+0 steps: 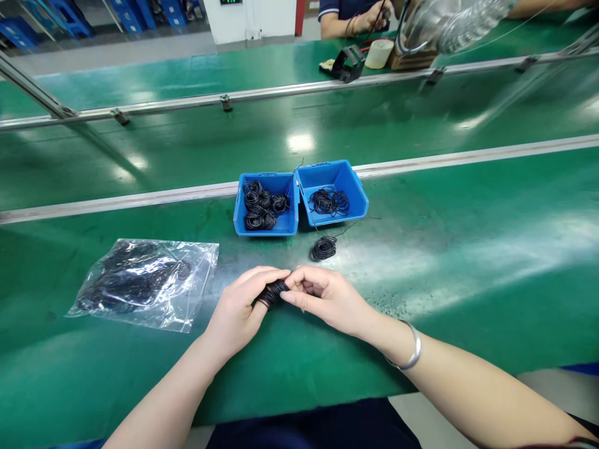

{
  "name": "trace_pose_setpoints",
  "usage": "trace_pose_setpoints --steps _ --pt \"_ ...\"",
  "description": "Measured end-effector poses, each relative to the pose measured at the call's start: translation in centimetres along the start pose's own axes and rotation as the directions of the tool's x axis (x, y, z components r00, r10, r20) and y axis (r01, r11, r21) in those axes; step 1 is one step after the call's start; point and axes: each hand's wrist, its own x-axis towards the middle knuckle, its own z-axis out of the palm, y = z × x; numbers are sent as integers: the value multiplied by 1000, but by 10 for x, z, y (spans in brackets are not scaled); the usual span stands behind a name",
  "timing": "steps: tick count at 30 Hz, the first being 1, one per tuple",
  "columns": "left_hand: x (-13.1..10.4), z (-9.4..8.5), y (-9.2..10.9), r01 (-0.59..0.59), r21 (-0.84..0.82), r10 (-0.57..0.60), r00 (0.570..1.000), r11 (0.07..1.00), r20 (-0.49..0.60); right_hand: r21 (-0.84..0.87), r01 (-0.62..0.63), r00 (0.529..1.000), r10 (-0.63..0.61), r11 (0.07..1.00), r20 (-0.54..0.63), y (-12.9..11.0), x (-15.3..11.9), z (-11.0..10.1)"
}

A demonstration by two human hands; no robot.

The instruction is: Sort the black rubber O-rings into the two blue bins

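My left hand is wrapped round a bundle of thin black rings, which look like rubber O-rings. The thumb and fingers of my right hand pinch the right end of this same bundle. Just beyond my right hand a second black bundle lies on the green table, a thin dark strand trailing from it. Several similar bundles fill the left blue bin. Loose black loops lie in the right blue bin.
A clear plastic bag of black rings lies left of my hands. Small specks or droplets dot the green table. Across a metal rail, another person's hand is near a black holder and a pale cup.
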Motion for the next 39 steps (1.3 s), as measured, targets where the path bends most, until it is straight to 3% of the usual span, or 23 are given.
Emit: trace_pose_setpoints --steps 5,11,17,22,23,25,27,29,33,39 --pt "4 0 3 48 -80 -48 999 996 -2 86 -66 998 66 994 2 3 2 -1" --pt "4 5 3 206 -179 -211 978 962 -9 25 -69 998 69 997 7 6 2 -1" --pt "5 9 5 428 -556 -431 892 712 135 -16 -17 1000 17 1000 -14 7 1 2" --pt "6 7 7 502 -669 -511 834 548 207 0 -63 998 63 998 1 4 1 2" --pt "6 7 6 499 -652 -509 838 571 196 4 -69 998 69 998 4 3 1 2" --pt "5 6 4 448 -534 -463 879 717 115 12 -71 997 71 997 5 3 0 2" --pt "4 5 1 337 -333 -354 935 881 10 39 -77 997 77 996 19 3 0 2" --pt "3 4 0 215 -161 -227 972 963 -62 78 -90 995 87 993 41 3 0 2" --pt "2 2 2 119 -17 -120 985 993 -126 111 -95 994 89 989 56 1 0 1" --pt "0 1 1 49 41 -43 991 998 -128 98 -57 997 52 994 57 -1 -1 -4"
